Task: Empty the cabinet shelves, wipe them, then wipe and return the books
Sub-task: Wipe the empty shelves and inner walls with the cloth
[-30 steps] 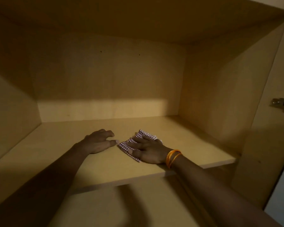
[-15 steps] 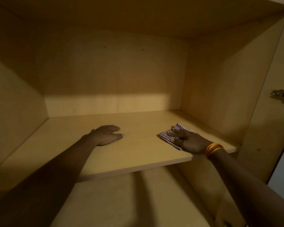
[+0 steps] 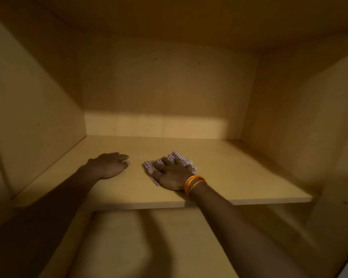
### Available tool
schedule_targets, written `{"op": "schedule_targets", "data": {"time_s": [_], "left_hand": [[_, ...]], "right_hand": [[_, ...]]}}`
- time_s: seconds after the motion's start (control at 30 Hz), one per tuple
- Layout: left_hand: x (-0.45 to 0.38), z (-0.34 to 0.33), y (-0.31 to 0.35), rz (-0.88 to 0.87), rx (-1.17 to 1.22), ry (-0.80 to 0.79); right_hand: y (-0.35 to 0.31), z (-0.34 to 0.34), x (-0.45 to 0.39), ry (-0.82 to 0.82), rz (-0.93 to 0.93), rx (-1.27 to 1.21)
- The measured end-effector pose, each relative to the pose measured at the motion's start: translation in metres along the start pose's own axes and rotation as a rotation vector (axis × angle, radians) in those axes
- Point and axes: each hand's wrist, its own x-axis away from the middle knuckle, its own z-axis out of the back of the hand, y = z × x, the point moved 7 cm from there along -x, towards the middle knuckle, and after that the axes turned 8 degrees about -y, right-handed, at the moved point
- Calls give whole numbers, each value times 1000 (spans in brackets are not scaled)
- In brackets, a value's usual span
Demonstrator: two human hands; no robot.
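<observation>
Shelf (image 3: 239,177): your open room lies right of the checked cloth (image 3: 181,159).
Left hand (image 3: 109,165): blocks the left side.
Lower compartment (image 3: 169,247): dim, seemingly passable.

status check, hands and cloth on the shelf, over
Left hand flat on the shelf, holding nothing. Right hand pressing the checked cloth flat on the shelf, mid-board. No books in view, nothing in the way.

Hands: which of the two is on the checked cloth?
The right hand, the one with orange bangles, presses flat on the checked cloth. The left hand rests on the bare shelf beside it.
</observation>
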Motion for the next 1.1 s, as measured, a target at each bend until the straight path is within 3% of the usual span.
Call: {"op": "schedule_targets", "data": {"time_s": [0.17, 0.4, 0.6, 0.83, 0.93, 1.1], "left_hand": [[-2, 1, -32, 87, 8, 26], [11, 6, -21, 97, 9, 42], [23, 9, -14, 99, -30, 48], [28, 9, -8, 105, -50, 52], [29, 8, -9, 112, -58, 53], [29, 10, -9, 114, -57, 77]], "right_hand": [[-64, -13, 30, -59, 286, 49], [-12, -5, 57, -93, 570, -161], [54, 12, 52, -128, 413, -311], [92, 33, -9, -37, 18, -88], [79, 34, -62, 14, -90, 58], [29, 13, -158, -32, -140, 27]]}}
